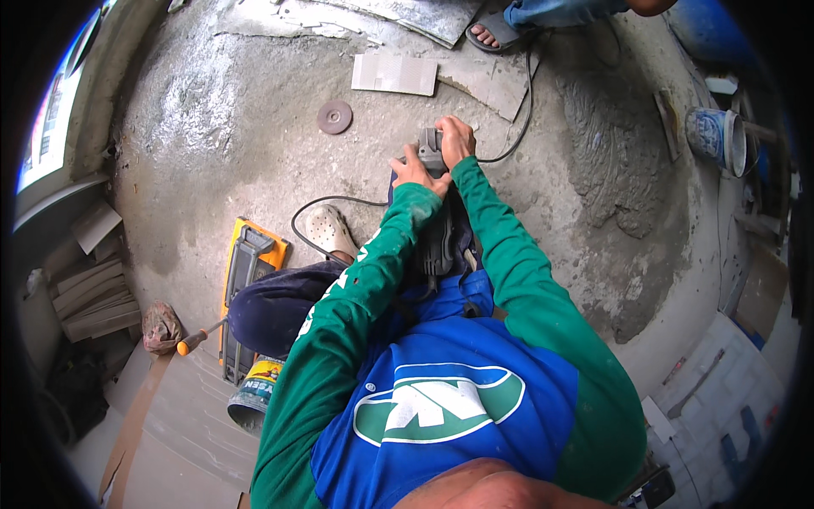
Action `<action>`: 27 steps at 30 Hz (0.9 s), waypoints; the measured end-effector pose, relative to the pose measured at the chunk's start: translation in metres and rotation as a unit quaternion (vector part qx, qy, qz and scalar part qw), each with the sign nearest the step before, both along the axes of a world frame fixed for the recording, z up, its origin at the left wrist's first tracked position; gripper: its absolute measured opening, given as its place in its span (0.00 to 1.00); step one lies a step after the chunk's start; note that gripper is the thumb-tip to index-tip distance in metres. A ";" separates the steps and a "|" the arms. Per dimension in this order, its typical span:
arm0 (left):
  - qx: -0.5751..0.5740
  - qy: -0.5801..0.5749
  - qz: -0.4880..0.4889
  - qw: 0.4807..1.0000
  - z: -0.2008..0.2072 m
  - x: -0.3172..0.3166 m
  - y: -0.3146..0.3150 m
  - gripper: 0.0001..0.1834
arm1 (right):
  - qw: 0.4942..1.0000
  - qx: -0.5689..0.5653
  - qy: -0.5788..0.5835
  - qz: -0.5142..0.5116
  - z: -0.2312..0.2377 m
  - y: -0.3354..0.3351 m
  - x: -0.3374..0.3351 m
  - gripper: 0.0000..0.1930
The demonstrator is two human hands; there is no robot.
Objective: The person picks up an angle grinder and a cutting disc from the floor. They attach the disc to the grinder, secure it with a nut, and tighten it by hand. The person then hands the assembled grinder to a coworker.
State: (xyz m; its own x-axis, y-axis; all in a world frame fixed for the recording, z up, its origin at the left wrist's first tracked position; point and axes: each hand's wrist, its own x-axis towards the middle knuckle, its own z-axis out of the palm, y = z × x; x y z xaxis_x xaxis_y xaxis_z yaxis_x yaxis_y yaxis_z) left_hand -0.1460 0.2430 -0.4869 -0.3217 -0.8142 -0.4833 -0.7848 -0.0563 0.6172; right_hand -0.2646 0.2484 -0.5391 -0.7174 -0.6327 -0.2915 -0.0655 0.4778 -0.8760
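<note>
A grey and black angle grinder lies between my legs, its head pointing away from me and its dark body running back toward my lap. My left hand is closed over the neck of the tool, thumb and fingers on either side. On the right of the grinder's head, my right hand is wrapped with curled fingers. Whether a disc is mounted, I cannot tell. A round brownish disc rests flat on the concrete, just ahead and to the left of my hands.
A pale tile piece lies ahead, near another person's sandalled foot. A black cord crosses the floor. On my left are a yellow-and-grey tile cutter, an orange-handled tool and a can. Wet mortar spreads on the right.
</note>
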 end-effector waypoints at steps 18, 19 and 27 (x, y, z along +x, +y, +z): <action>0.008 0.022 0.011 1.000 0.001 0.008 -0.003 0.45 | 1.000 0.008 0.012 -0.008 0.014 -0.005 0.007 0.16; 0.018 0.022 0.009 1.000 0.001 0.009 -0.004 0.46 | 1.000 0.008 0.006 -0.010 0.017 -0.005 0.009 0.16; 0.037 0.032 0.003 0.999 -0.001 0.014 -0.008 0.49 | 0.999 0.010 0.017 -0.028 0.019 -0.008 0.015 0.16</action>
